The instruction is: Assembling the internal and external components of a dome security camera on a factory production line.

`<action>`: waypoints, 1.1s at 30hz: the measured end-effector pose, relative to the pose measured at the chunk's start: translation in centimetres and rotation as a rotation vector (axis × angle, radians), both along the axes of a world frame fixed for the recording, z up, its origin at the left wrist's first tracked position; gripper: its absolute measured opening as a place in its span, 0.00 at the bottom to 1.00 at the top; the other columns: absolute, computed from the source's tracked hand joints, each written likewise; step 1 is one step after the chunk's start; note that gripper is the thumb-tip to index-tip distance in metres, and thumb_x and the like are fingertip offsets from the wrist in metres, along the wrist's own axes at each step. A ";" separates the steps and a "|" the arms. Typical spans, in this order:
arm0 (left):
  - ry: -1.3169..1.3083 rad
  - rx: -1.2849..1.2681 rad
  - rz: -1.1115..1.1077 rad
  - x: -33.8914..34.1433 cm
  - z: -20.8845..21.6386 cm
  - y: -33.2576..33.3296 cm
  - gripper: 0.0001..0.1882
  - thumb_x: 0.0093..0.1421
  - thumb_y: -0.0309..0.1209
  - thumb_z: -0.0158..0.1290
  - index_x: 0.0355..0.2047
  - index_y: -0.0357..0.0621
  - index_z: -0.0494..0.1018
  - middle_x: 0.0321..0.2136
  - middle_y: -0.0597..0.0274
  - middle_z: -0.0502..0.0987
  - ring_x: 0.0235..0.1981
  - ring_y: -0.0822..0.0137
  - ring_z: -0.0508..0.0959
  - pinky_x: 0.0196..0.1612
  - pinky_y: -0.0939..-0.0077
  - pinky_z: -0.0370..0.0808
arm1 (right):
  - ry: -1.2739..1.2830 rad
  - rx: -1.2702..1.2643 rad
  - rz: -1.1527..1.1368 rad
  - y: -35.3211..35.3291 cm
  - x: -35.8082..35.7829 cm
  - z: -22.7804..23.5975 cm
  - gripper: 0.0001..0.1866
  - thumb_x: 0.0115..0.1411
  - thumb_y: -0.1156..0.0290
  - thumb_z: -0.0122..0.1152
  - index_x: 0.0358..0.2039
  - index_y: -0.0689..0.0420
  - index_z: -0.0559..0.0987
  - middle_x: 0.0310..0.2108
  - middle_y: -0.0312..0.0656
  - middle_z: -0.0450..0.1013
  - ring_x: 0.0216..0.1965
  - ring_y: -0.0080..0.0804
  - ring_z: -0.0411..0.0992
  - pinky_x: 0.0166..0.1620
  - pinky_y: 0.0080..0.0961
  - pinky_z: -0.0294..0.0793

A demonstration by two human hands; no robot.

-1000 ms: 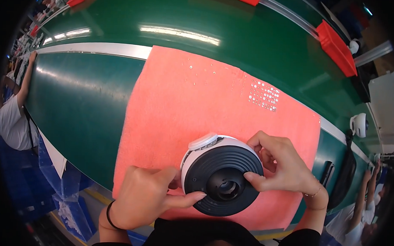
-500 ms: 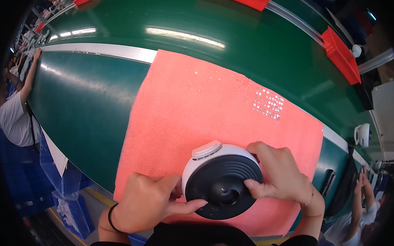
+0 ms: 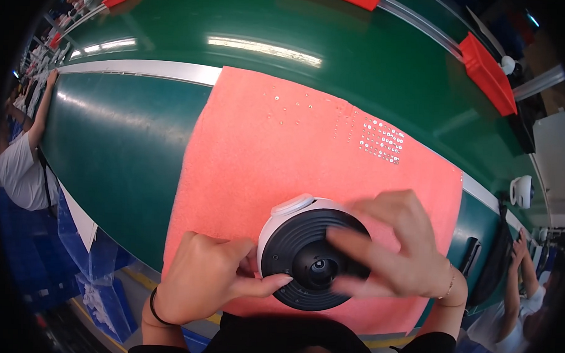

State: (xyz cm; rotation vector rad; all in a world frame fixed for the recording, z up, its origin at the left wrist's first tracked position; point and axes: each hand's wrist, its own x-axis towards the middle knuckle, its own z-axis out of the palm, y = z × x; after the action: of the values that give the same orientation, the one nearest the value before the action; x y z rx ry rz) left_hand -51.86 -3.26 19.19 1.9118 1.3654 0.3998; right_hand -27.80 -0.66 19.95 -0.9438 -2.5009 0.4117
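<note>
A round camera (image 3: 306,289), with a white shell and a ridged black face around a lens, rests on a pink towel (image 3: 233,168). It sits in front of me, lens up, with a white raised piece on its far left rim. My left hand (image 3: 213,280) grips its left edge, thumb on the black face and fingers against the side. Over the right part of the face hovers my right hand (image 3: 404,249), its fingers apart and blurred by motion. Whether those fingertips touch the camera, I cannot tell.
Rows of small metal screws (image 3: 383,142) lie on the towel's far right, with loose ones (image 3: 291,108) farther left. Beyond runs a green belt (image 3: 269,26) with red bins (image 3: 488,75) along its far side. Another white camera (image 3: 521,191) stands right. Co-workers flank both sides.
My right hand has let go of the camera's right edge and moved across its black face. The camera has shifted and turned slightly; my left hand keeps its hold.
</note>
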 end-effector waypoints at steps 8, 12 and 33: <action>0.040 -0.048 -0.053 -0.1 0.4 0.0 0.20 0.44 0.43 0.63 0.16 0.37 0.72 0.11 0.58 0.73 0.13 0.63 0.76 0.19 0.76 0.72 | 0.074 -0.086 0.233 -1.1 -1.0 1.1 0.12 0.46 0.66 0.64 0.31 0.57 0.77 0.39 0.41 0.72 0.38 0.35 0.68 0.36 0.30 0.65; -0.004 -0.018 -0.007 0.3 0.2 0.0 0.17 0.39 0.36 0.65 0.14 0.37 0.71 0.09 0.59 0.72 0.12 0.65 0.75 0.18 0.81 0.70 | 0.055 -0.197 0.356 -1.8 -1.2 1.1 0.11 0.47 0.71 0.59 0.33 0.57 0.75 0.46 0.46 0.69 0.49 0.39 0.67 0.46 0.34 0.64; 0.020 0.051 -0.078 0.1 -0.1 -0.3 0.18 0.40 0.38 0.65 0.14 0.37 0.70 0.08 0.58 0.70 0.11 0.64 0.74 0.17 0.79 0.69 | 0.313 -0.268 0.216 -2.3 -0.6 -1.2 0.17 0.43 0.77 0.67 0.24 0.56 0.64 0.45 0.53 0.70 0.50 0.49 0.67 0.44 0.40 0.70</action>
State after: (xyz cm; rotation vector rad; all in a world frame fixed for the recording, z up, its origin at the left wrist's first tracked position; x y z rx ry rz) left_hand -51.80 -3.52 19.10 2.0085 1.3009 0.3811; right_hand -28.43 -2.99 18.70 -0.6417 -2.2991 0.9088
